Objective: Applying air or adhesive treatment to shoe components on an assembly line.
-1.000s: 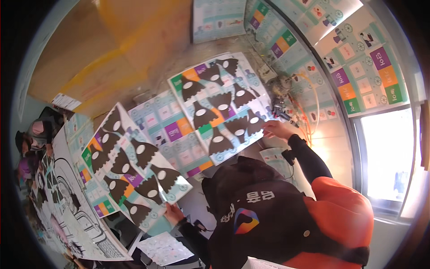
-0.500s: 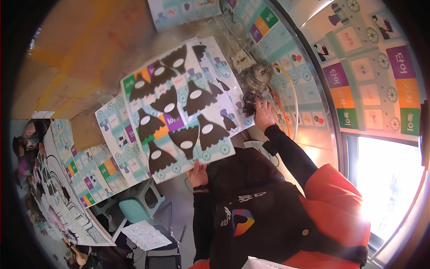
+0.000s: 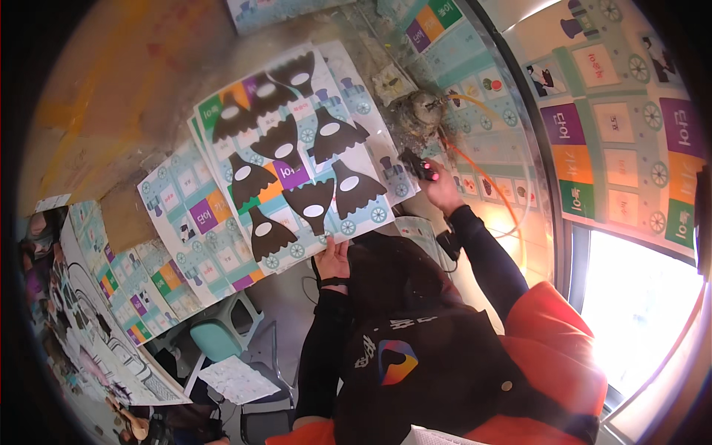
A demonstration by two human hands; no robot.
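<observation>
A printed sheet (image 3: 276,191), pale teal and white with wheel drawings, lies on a stack of similar sheets. Several dark brown fan-shaped cut-outs (image 3: 285,145) with white ovals are spread over it. My left hand (image 3: 334,259) holds the sheet's near edge, fingers underneath it partly hidden. To the right, beside the stack, my right hand (image 3: 443,189) is closed around a small black tool (image 3: 412,162) with a bright pink-red spot. The tool's exact kind cannot be made out.
Similar printed sheets (image 3: 194,211) cover the left of the worktable. A grimy metal device (image 3: 420,111) with an orange hose (image 3: 486,176) stands beyond my right hand. More printed panels (image 3: 615,126) line the right side by a bright window. A teal-seated stool (image 3: 215,337) is at lower left.
The top sheet and its cut-outs have moved away from me and settled more squarely over the stack, my left hand following. My right hand has drawn slightly right with the black tool.
</observation>
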